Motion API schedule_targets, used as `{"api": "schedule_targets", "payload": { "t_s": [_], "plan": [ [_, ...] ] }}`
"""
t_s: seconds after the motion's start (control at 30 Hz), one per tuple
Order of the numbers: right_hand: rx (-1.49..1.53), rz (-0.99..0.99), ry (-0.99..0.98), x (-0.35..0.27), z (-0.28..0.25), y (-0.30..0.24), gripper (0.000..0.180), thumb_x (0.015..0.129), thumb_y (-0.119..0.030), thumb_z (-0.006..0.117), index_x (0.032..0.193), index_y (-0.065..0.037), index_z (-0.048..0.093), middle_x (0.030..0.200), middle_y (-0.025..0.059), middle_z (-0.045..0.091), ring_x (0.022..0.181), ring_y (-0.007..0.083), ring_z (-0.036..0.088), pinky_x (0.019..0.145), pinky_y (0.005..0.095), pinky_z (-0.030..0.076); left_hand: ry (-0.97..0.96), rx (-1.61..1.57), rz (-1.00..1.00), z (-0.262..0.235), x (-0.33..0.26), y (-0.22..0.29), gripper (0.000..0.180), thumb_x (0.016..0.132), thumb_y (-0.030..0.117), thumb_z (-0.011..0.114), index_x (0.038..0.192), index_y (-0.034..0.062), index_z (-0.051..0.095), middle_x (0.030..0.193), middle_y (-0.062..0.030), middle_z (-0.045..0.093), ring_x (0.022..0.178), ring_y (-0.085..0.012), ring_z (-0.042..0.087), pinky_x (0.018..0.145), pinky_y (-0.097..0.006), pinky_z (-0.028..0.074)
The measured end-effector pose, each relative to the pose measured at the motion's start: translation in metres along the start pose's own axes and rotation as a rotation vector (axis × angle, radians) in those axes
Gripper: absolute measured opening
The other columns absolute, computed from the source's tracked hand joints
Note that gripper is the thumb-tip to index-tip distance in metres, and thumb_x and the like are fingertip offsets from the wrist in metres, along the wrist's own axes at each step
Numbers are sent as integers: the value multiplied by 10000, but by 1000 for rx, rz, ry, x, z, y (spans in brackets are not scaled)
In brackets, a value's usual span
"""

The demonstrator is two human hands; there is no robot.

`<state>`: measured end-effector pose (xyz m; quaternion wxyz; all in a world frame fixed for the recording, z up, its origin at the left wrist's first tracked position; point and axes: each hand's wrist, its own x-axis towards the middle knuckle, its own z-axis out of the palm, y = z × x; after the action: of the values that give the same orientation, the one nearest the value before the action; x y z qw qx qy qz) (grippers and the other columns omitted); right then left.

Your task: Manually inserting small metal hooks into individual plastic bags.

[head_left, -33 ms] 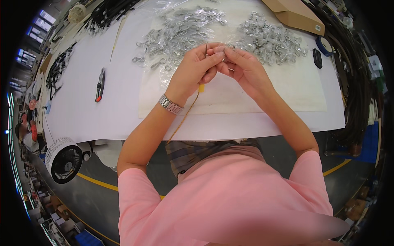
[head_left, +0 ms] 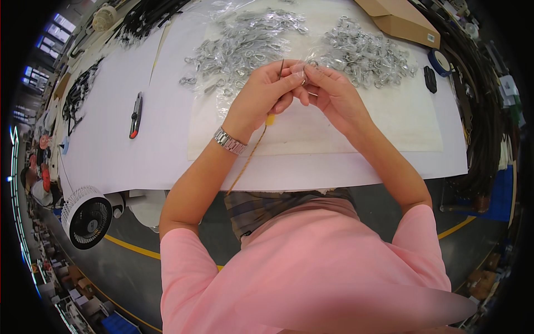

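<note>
While pinched, fingers (head_left: 289,78) hold cord (head_left: 247,158)

Two heaps metal rings (head_left: 245,44) (head_left: 367,53), one utility knife (head_left: 135,114), one fan (head_left: 87,217), one tape roll (head_left: 440,62).

Single head view, fisheye, looking steeply down, close over white table (head_left: 111,150); edges bend at rim.

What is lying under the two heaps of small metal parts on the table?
Under both metal heaps lies clear plastic film, on a cream sheet over the white table. Anything beneath the heaps themselves stays hidden.
</note>
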<state>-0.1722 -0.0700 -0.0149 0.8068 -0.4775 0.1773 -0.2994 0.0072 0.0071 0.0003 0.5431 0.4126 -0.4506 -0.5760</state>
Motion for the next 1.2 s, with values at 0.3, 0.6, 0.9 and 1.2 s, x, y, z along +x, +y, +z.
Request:
{"api": "schedule_targets", "payload": {
  "t_s": [0.3, 0.6, 0.9, 1.2],
  "plan": [
    [-31, 135, -144, 4, -8, -11, 337, 1088, -329, 571, 1104, -20, 705, 905, 19, 700, 750, 75, 635, 689, 235, 516, 63, 102, 61, -12, 3, 12, 267, 1048, 238, 637, 1158, 6, 711, 747, 31, 617, 522, -6, 383, 459, -182, 264],
    [-565, 97, -45, -4, 13, -19, 327, 1046, -353, 634, 1006, -37, 705, 748, 10, 624, 672, 104, 588, 627, 285, 489, 135, 201, 81, -13, 5, 6, 149, 981, 159, 715, 991, 17, 670, 727, 15, 618, 522, -6, 389, 455, -200, 258],
    [-1337, -423, 162, -10, 20, -5, 193, 977, -224, 666, 996, -37, 711, 780, 108, 717, 677, 300, 680, 647, 413, 525, 188, 335, 155, -3, 5, 5, 106, 962, 134, 686, 960, 29, 676, 677, 18, 596, 545, -18, 454, 459, -194, 306],
    [-812, -90, 39, -8, 14, -19, 220, 1014, -187, 641, 917, -15, 737, 699, 23, 662, 642, 96, 626, 606, 266, 503, 195, -43, 36, -25, 5, 11, 141, 1005, 148, 631, 1023, 22, 694, 709, 28, 575, 548, -21, 406, 509, -201, 314]
  ]
}}
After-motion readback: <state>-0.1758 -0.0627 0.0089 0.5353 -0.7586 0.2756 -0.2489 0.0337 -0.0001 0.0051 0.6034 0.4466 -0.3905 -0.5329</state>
